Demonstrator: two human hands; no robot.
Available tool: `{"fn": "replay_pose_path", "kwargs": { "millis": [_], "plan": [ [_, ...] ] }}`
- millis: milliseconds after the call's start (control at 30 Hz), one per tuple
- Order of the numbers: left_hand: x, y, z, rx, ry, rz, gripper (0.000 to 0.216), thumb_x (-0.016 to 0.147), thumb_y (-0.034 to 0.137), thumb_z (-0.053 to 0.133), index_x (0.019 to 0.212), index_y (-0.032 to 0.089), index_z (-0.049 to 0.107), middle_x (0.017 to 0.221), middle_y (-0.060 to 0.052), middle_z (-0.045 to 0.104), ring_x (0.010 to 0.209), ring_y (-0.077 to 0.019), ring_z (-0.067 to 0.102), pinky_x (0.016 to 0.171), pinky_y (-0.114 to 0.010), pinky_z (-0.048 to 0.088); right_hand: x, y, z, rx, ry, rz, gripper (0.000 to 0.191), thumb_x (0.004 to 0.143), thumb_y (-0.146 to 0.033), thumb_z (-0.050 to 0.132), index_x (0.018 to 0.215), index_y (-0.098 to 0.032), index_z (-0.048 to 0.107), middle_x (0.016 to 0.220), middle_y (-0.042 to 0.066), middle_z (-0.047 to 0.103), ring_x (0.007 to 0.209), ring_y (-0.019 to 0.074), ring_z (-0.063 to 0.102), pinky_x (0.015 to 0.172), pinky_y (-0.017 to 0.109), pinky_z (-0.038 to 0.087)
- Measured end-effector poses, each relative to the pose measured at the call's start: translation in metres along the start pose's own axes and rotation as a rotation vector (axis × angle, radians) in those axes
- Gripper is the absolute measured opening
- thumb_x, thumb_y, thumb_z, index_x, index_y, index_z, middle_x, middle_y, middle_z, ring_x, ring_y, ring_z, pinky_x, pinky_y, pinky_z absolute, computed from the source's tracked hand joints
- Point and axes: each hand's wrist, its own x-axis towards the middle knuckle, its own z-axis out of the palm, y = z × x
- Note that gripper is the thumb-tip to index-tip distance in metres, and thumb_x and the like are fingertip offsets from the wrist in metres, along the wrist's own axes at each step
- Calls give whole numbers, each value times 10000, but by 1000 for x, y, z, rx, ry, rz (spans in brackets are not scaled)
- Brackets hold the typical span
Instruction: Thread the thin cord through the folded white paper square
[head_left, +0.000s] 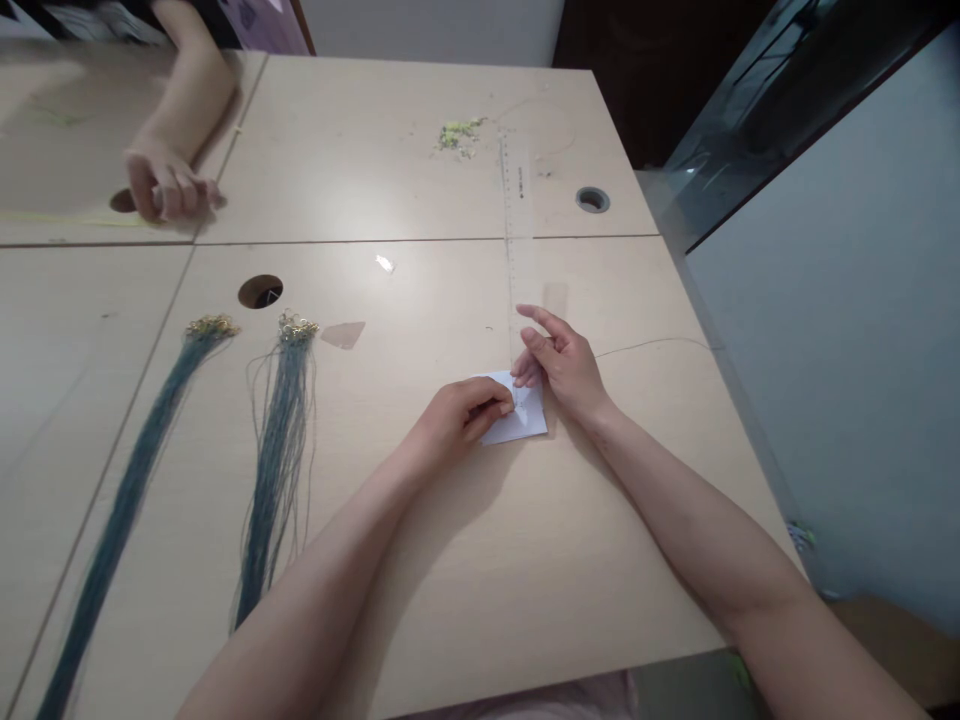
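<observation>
Over a small white paper (531,420) on the table, my left hand (463,412) is closed in a pinch; whatever its fingertips hold is too small to make out. My right hand (564,368) hovers at the paper's upper right corner, index finger stretched out and the other fingers loosely apart. A thin cord (660,341) runs from behind the right hand towards the table's right edge. The clear ruler (519,215) lies lengthwise away from me, its near end reaching the paper beneath my hands.
Two bundles of blue-green cords, one left (154,430) and one nearer (279,440), have gold-coloured metal ends. A clear plastic scrap (343,335), yellow-green bits (459,135) and cable holes (260,291) are on the table (420,560). Another person's hand (171,185) rests at the far left.
</observation>
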Motion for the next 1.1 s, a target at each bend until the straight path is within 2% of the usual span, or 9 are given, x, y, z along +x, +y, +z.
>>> {"fn": "replay_pose_path", "kwargs": {
  "millis": [1100],
  "plan": [
    [1, 2, 0, 43, -47, 13, 171, 836, 214, 418, 779, 148, 564, 715, -10, 528, 634, -99, 434, 597, -227, 342, 0, -1, 0, -33, -12, 11, 578, 762, -536, 518, 1246, -221, 480, 559, -19, 629, 469, 111, 597, 457, 213, 461]
  ]
}}
